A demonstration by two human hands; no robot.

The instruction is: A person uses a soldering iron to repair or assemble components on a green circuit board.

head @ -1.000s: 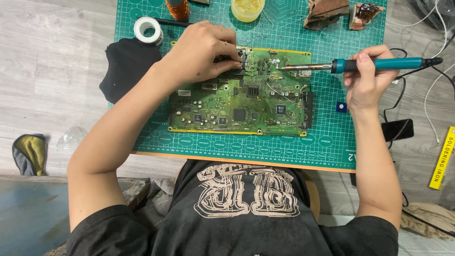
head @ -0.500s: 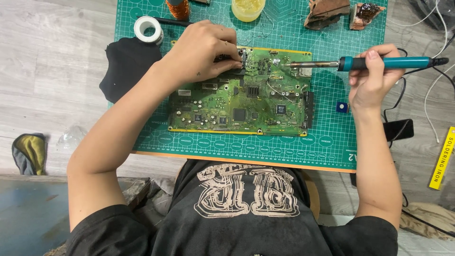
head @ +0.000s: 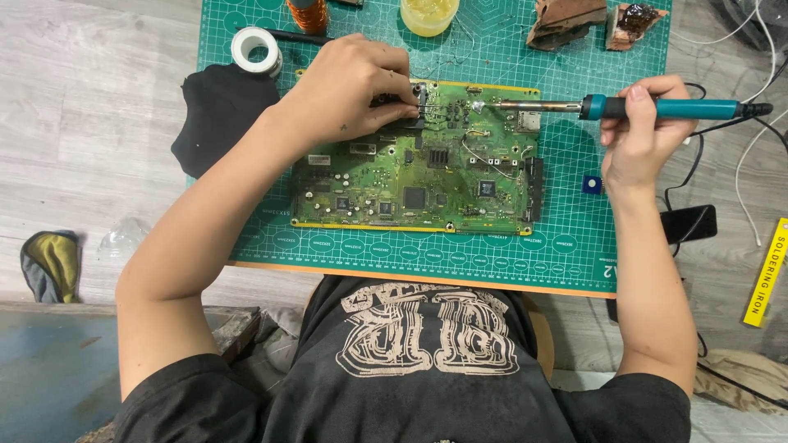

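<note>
Two hands mid-soldering: my left hand (head: 349, 90) pinches a small part against the circuit board (head: 419, 176) on the green mat (head: 566, 246), my right hand (head: 636, 135) clenches the soldering iron (head: 624, 107), tip at a top-edge joint, demanding steadiness next.

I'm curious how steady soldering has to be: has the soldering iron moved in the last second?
Yes. The soldering iron has shifted slightly up the cutting mat, its tip staying near the circuit board's top edge.
</note>
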